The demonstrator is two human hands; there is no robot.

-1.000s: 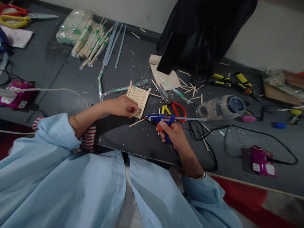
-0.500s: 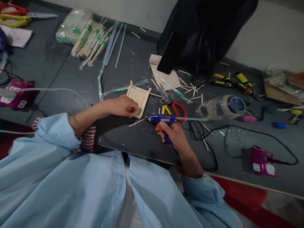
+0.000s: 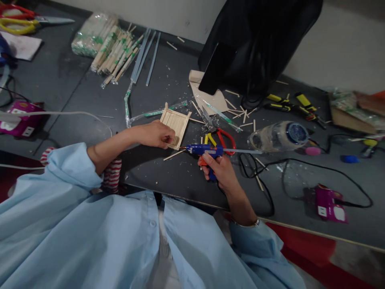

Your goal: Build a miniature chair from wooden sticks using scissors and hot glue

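Note:
A small panel of pale wooden sticks (image 3: 178, 123), laid side by side with crosspieces at its ends, lies on the dark table. My left hand (image 3: 157, 134) has its fingers closed on the near left part of this panel. A blue glue gun (image 3: 201, 150) is gripped in my right hand (image 3: 221, 169), with my fingers by its orange trigger. Its nozzle points left, close to the panel's near right corner; whether it touches cannot be made out. From the gun's back sticks out a long glue stick (image 3: 243, 151). Just behind the gun lie scissors (image 3: 226, 141) with red and yellow handles.
Wrapped stick bundles (image 3: 116, 52) and grey glue sticks (image 3: 140, 56) lie at the back left. A black bag (image 3: 258, 44) stands behind. To the right are a clear bottle (image 3: 278, 135), pliers (image 3: 296, 106), a black cable (image 3: 325, 163) and a purple box (image 3: 330, 204).
Both hands, the panel and the glue gun stay in nearly the same position. The view has shifted very slightly, so things on the right appear a little further left.

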